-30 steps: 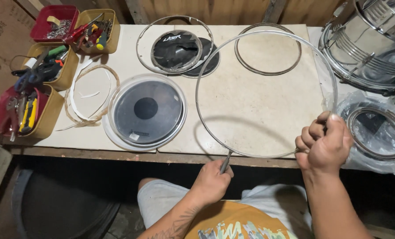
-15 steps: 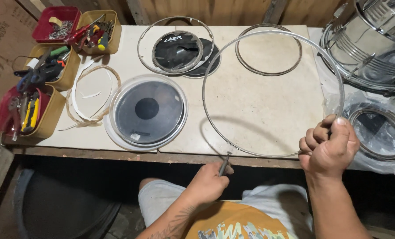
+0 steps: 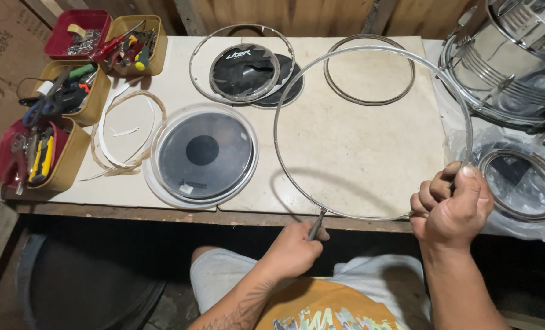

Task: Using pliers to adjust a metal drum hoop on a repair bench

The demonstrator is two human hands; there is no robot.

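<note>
A large thin metal hoop (image 3: 297,79) hangs tilted above the pale tabletop (image 3: 358,153). My right hand (image 3: 451,205) grips its rim at the lower right. My left hand (image 3: 294,249) is closed around a small metal tool (image 3: 316,225) whose tip touches the hoop's near edge. To the left lies a clear drumhead with a black centre dot (image 3: 203,153).
A black drumhead in a metal ring (image 3: 243,68) and a smaller metal ring (image 3: 369,70) lie at the back. Yellow and red bins of hand tools (image 3: 46,116) line the left edge. A shiny drum shell (image 3: 511,61) and a plastic-wrapped drumhead (image 3: 520,183) sit at right. Coiled white strip (image 3: 126,131).
The hoop has shifted to the right over the table, and my right hand moved right with it. My left hand stays at the hoop's near edge with the tool.
</note>
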